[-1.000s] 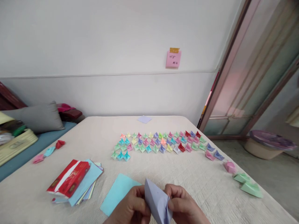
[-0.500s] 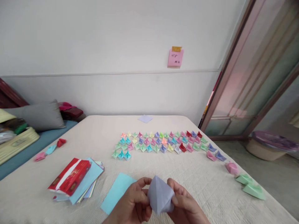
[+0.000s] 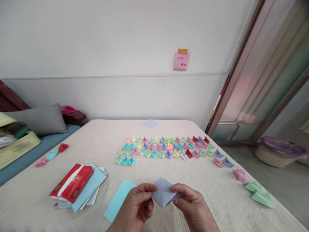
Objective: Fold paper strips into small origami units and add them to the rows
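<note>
A folded lavender origami paper (image 3: 163, 192) is held above the cloth-covered table, flattened into a diamond with one point toward me. My left hand (image 3: 139, 203) pinches its left corner between thumb and fingers. At the right corner, my right hand (image 3: 189, 203) grips the layers, which stand slightly apart along the lower right edge. Beside my left hand lies a sheet of light blue paper (image 3: 119, 198), partly hidden under that hand. Several rows of small folded paper boats (image 3: 154, 154) in many colours stand beyond both hands.
Left of the hands, a red packet (image 3: 72, 183) lies on stacked coloured paper (image 3: 89, 190). Green folded papers (image 3: 262, 198) and a pink folded piece (image 3: 240, 175) sit along the right edge. A lavender sheet (image 3: 150, 123) lies at the far edge, before the wall.
The lavender paper went from a puffed-out, opened shape to a flatter diamond. Both hands rose slightly, and the right fingers shifted onto its upper right edge.
</note>
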`<act>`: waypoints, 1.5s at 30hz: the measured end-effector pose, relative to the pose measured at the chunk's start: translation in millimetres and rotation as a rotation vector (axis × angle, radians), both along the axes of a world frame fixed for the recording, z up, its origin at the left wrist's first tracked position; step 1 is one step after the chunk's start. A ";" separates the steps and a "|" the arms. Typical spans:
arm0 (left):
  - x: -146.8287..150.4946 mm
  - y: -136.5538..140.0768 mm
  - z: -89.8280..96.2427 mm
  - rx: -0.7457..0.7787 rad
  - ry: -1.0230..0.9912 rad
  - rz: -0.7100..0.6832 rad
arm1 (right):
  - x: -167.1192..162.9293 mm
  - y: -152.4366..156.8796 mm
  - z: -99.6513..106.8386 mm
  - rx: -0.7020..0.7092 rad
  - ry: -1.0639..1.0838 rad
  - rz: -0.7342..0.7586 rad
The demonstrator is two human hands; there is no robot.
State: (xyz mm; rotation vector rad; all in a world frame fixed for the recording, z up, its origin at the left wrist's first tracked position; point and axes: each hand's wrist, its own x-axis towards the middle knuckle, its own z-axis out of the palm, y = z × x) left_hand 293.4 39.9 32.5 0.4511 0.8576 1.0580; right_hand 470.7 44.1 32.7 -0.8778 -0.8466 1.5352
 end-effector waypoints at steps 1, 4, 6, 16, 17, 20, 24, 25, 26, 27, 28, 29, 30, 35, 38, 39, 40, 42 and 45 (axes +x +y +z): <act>-0.1 -0.1 0.8 0.034 0.016 -0.018 | 1.2 0.6 0.3 0.037 -0.049 -0.017; 0.2 0.1 0.3 0.186 0.087 -0.032 | 4.7 2.5 0.2 0.176 -0.208 -0.047; 1.4 0.0 -2.2 0.273 0.175 -0.021 | 6.3 2.8 -0.4 0.255 -0.309 -0.060; 13.4 -11.7 -4.7 0.685 0.853 0.357 | 6.8 0.7 -4.1 0.256 -0.451 -0.116; 11.9 -10.9 -3.8 0.691 0.872 0.359 | 6.5 1.1 -4.5 0.236 -0.435 -0.092; 4.4 -5.2 -0.5 0.651 0.810 0.175 | 5.2 2.7 -6.8 0.120 -0.350 0.010; -1.5 0.9 2.0 0.486 0.463 -0.135 | 3.1 5.1 -11.3 0.020 -0.270 0.067; -1.3 1.4 1.1 0.451 0.410 -0.168 | 2.3 5.5 -12.7 0.017 -0.266 0.086; -0.5 1.6 -0.6 0.423 0.383 -0.190 | 1.4 5.7 -14.2 0.021 -0.262 0.113; 0.4 1.6 -3.2 0.402 0.379 -0.199 | 0.1 5.8 -16.0 0.027 -0.258 0.147; 1.4 1.7 -6.5 0.385 0.393 -0.205 | -1.4 5.7 -18.1 0.035 -0.258 0.184; 2.4 1.8 -10.1 0.375 0.424 -0.207 | -3.0 5.6 -20.4 0.043 -0.264 0.219; 3.2 2.0 -13.5 0.376 0.466 -0.207 | -4.6 5.5 -22.9 0.049 -0.278 0.250; 4.2 3.2 -17.1 0.394 0.557 -0.228 | -5.8 6.6 -28.3 0.026 -0.349 0.240; 2.9 3.1 -7.6 0.325 0.512 -0.242 | 0.8 8.3 -19.2 -0.011 -0.328 0.183; 2.1 3.1 -4.3 0.316 0.520 -0.233 | 3.1 8.8 -15.2 -0.015 -0.326 0.170; 1.1 3.2 -1.7 0.313 0.541 -0.211 | 5.0 9.2 -11.4 -0.017 -0.328 0.175; -1.0 3.9 0.8 0.330 0.589 -0.141 | 7.2 10.0 -6.5 -0.005 -0.359 0.196; -3.7 5.6 -0.7 0.359 0.625 -0.062 | 7.0 10.2 -6.2 0.090 -0.552 0.114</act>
